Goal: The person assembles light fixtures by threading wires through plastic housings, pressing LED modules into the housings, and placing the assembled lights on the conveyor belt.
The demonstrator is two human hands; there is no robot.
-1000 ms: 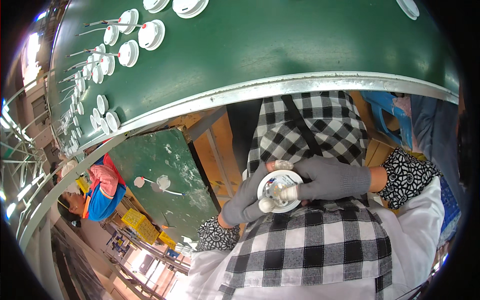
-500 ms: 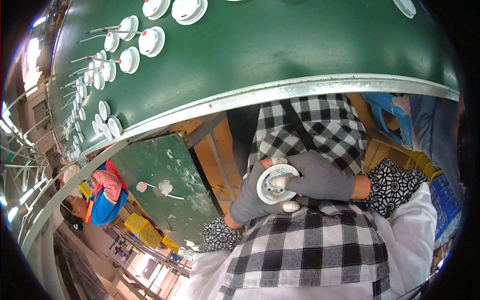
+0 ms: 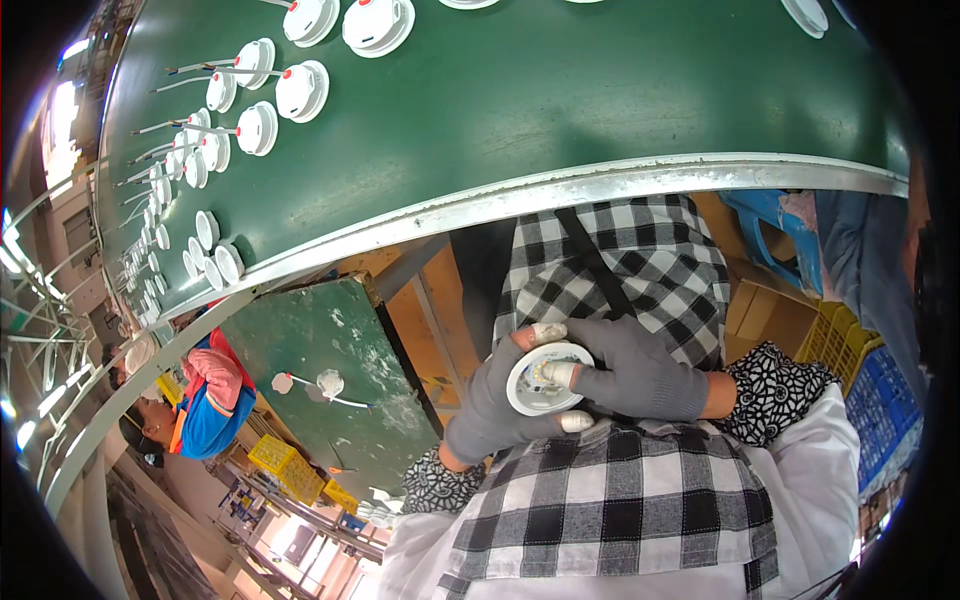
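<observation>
Over my lap I hold a round white lamp housing (image 3: 527, 394), its open face turned up and small parts showing inside. My left hand (image 3: 492, 400), in a grey fingerless glove with white-wrapped fingertips, grips the housing around its rim from the left. My right hand (image 3: 640, 372), gloved the same way, reaches over from the right. Its wrapped thumb presses into the inside of the housing, and its other fingers are mostly hidden behind.
A green work table (image 3: 560, 100) with a metal edge (image 3: 480, 208) lies ahead, bearing several white lamp units (image 3: 302, 92) with wires at left. Another green board (image 3: 310, 330) stands left, near a co-worker in blue (image 3: 215, 405). Blue and yellow crates (image 3: 888, 410) sit at right.
My hands and the housing have shifted slightly left, and the housing has tilted a little. The right thumb stays inside it.
</observation>
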